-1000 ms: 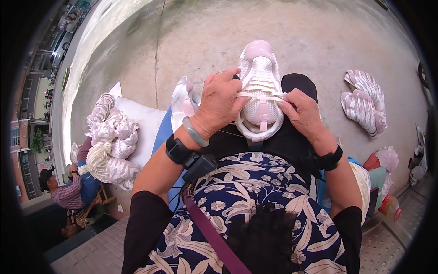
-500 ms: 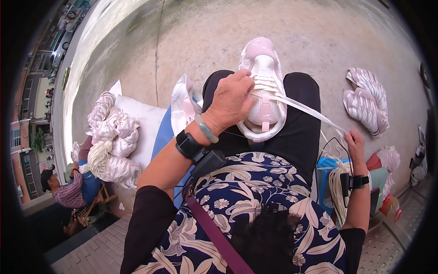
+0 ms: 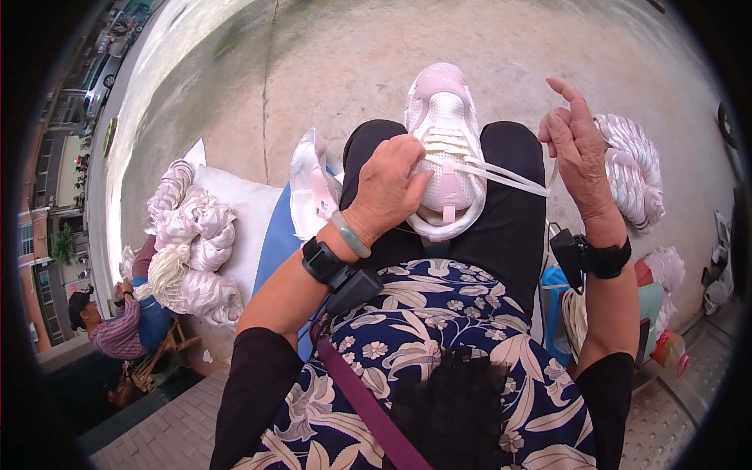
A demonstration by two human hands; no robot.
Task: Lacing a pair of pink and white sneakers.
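Observation:
A pink and white sneaker (image 3: 444, 94) rests between my thighs, toe pointing away from me. White lace crosses its tongue in several rows. My left hand (image 3: 389, 178) is closed on the shoe's left side by the eyelets, its fingertips partly hidden. From the eyelets a long white shoelace (image 3: 509, 178) runs out to the right, bends back in a loop, and rises toward my right hand (image 3: 578, 149). That hand is raised right of the shoe, index finger crooked upward and the other fingers curled in, seemingly pinching the lace.
Bundles of pink and white shoe uppers (image 3: 196, 235) lie on a white sack at left. More uppers (image 3: 630, 168) lie on the concrete at right. Hanks of pale laces (image 3: 576, 321) hang by a blue bag beside my right arm. Another person (image 3: 117, 325) sits at far left.
My right hand has swung up and away from me, from beside the blue bag to right of the shoe. The lace, taut before, now slackens into a loop. My left hand shifts slightly toward me.

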